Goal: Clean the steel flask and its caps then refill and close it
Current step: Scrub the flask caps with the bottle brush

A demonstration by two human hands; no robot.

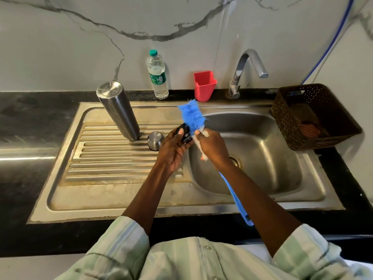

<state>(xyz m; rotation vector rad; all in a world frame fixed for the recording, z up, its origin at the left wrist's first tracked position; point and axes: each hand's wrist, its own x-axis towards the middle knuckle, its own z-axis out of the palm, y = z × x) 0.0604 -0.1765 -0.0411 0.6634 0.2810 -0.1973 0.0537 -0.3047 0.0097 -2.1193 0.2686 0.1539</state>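
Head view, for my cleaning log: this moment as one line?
step: scrubbing cap | left hand: holds black cap | right hand: grips blue brush | flask: upside down on drainboard

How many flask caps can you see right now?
2. A steel cap sits on the drainboard beside the upturned flask; a black cap is in the left hand.
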